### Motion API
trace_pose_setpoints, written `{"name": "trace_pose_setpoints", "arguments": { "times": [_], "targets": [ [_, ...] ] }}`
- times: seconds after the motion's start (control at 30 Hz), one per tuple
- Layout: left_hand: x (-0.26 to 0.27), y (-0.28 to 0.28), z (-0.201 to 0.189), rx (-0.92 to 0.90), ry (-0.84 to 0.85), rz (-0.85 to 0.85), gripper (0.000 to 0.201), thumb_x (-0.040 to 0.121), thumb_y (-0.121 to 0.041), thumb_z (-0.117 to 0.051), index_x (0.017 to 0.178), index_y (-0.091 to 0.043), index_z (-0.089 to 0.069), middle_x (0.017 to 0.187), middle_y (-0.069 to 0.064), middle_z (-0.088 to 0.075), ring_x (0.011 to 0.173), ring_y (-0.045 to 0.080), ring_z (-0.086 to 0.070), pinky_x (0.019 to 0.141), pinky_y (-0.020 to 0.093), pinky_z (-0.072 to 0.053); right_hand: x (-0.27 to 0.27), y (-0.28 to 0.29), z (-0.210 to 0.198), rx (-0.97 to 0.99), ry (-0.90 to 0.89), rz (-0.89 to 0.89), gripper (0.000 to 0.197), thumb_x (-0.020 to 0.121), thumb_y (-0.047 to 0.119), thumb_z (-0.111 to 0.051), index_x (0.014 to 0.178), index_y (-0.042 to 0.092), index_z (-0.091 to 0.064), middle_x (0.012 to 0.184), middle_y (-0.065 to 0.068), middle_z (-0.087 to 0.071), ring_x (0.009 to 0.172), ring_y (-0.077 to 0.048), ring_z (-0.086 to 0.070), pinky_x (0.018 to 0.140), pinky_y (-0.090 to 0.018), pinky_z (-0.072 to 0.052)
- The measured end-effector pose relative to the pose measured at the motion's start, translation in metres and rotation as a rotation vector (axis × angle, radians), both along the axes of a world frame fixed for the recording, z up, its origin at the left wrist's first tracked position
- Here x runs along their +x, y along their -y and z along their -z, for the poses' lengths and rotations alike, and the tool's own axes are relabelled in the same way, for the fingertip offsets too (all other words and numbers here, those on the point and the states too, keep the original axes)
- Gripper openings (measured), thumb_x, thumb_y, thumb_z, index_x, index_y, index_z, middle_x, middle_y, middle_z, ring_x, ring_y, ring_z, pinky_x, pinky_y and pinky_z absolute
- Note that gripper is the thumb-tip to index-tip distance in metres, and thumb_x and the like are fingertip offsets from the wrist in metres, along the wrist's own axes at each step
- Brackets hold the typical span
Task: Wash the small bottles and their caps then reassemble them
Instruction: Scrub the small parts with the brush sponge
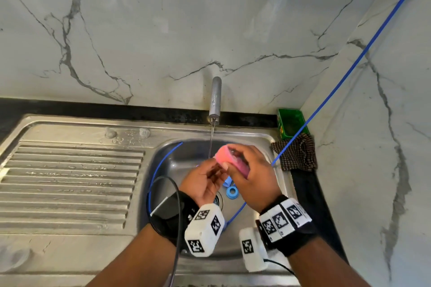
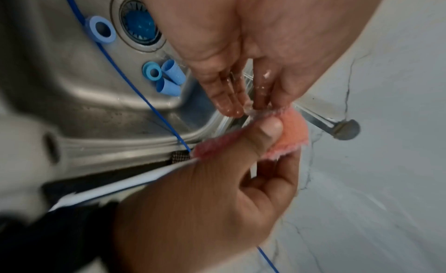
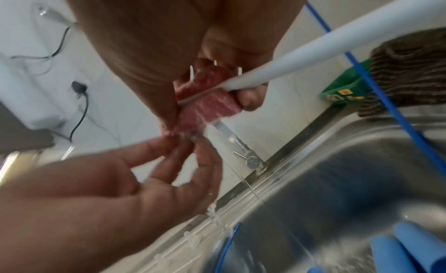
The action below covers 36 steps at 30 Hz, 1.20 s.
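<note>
Over the steel sink (image 1: 254, 140), under the running tap (image 1: 215, 98), the right hand (image 1: 254, 177) grips a pink sponge (image 1: 225, 155). At its 8 o'clock the left hand (image 1: 203, 182) pinches something small and clear, perhaps a bottle, against the sponge. Blue caps (image 2: 169, 77) lie in the basin by the drain (image 2: 138, 21), at 6 o'clock from the hands.

I'm standing at a steel sink (image 1: 277, 184) set in a dark counter (image 1: 140, 109). In the basin, near the drain (image 2: 140, 23), lie my blue caps (image 2: 169, 78) and two blue rings (image 2: 102, 29), close together on the wet bottom. A blue cord (image 1: 161, 165) curves along the basin's left wall. On the ribbed draining board (image 1: 70, 179) sit two small clear bottles (image 1: 110, 133). At the counter's far right corner a checked cloth (image 1: 296, 154) lies in front of a green box (image 1: 291, 123).
</note>
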<state>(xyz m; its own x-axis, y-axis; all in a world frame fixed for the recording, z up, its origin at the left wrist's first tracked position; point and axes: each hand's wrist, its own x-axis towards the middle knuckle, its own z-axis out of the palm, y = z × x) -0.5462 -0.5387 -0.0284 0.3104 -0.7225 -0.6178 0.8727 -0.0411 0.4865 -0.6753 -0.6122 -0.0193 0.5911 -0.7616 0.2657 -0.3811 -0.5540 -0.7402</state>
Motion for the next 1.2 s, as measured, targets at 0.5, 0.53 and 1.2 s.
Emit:
{"name": "trace_pose_setpoints", "arguments": {
  "times": [0.5,0.53,1.2],
  "targets": [
    [0.036,-0.055,-0.010,-0.111,-0.058,-0.046,0.016,0.090,-0.006,-0.066,0.101,0.004,-0.066,0.082,0.015,-0.066,0.066,0.017,-0.063,0.060,0.022,-0.056,0.048,-0.062,-0.004,-0.237,-0.020,0.002,0.027,0.090,0.039,-0.056,0.107,0.019,-0.062,0.106,0.001,-0.064,0.100,-0.013,-0.058,0.085,-0.016,-0.044],
    [0.037,-0.057,-0.010,-0.110,-0.061,-0.037,0.013,0.090,-0.005,-0.066,0.099,0.005,-0.067,0.082,0.015,-0.066,0.067,0.018,-0.063,0.062,0.023,-0.056,0.048,-0.063,-0.004,-0.238,-0.012,0.034,0.029,0.090,0.039,-0.055,0.106,0.017,-0.063,0.104,0.000,-0.065,0.099,-0.015,-0.060,0.084,-0.021,-0.048],
    [0.021,-0.074,-0.008,-0.085,0.691,0.084,0.015,0.093,-0.020,-0.070,0.091,-0.009,-0.080,0.101,0.023,-0.071,0.089,0.021,-0.064,0.093,0.046,-0.052,0.029,-0.061,-0.027,-0.199,-0.061,-0.063,0.018,0.089,0.033,-0.062,0.100,0.020,-0.068,0.090,0.014,-0.063,0.079,-0.001,-0.056,0.070,-0.015,-0.044]
  ]
}}
